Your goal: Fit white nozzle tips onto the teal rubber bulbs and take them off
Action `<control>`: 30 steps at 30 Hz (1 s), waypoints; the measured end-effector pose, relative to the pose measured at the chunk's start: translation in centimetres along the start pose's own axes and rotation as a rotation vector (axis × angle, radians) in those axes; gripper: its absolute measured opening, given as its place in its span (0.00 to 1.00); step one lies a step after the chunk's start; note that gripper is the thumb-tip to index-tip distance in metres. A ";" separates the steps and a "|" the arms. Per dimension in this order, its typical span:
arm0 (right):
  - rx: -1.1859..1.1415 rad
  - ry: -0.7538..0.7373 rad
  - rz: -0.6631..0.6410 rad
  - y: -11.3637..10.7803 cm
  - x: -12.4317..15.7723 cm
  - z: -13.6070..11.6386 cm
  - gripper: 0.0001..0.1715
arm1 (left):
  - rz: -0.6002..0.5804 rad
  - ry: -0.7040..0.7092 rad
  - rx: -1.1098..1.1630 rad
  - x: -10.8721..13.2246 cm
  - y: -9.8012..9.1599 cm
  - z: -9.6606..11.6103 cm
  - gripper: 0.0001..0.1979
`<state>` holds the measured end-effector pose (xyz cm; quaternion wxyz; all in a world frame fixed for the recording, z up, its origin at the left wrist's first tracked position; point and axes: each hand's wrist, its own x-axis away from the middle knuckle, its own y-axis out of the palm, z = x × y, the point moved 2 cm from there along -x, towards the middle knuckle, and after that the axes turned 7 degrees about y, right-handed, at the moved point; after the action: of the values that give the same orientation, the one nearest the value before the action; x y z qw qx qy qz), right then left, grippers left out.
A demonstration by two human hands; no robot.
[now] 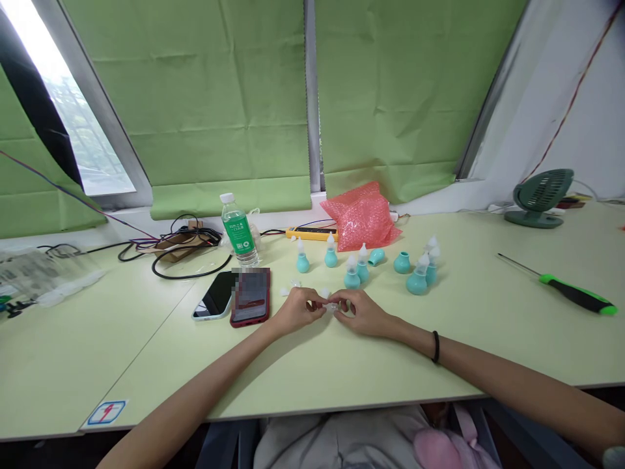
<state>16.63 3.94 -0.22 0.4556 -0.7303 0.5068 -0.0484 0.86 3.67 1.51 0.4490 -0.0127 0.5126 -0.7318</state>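
My left hand (301, 311) and my right hand (360, 312) meet over the table, fingertips pinched on a small clear plastic piece (332, 307) between them. Its exact kind is too small to make out. Small whitish pieces (284, 292) lie just beyond my left hand. Past my hands stand several turquoise squeeze bulbs with clear pointed nozzles (351, 277), upright on the table. One turquoise bulb without a nozzle (402, 262) stands upright, and another bare bulb (376, 256) lies on its side.
Two phones (250, 297) lie left of my hands, with a water bottle (239, 231) behind them. Pink bubble wrap (362, 216) and a yellow power strip (312, 233) are at the back. A screwdriver (579, 293) and a green fan (540, 198) are at right; cables (170, 244) tangle at left.
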 end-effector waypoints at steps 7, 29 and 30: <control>-0.088 0.036 -0.027 0.1 0.0 0.3 0.15 | -0.024 -0.045 0.115 0.0 0.0 0.6 0.12; -0.240 0.086 -0.019 0.1 -0.2 0.7 0.10 | -0.154 0.054 -0.228 -0.2 0.1 1.1 0.15; -0.251 0.097 -0.019 0.2 -0.2 0.8 0.10 | -0.161 0.071 -0.257 -0.2 0.2 1.1 0.16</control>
<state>16.84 4.57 -0.72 0.3352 -0.7830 0.5233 -0.0244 1.61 2.97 1.99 0.3650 -0.0851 0.6150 -0.6938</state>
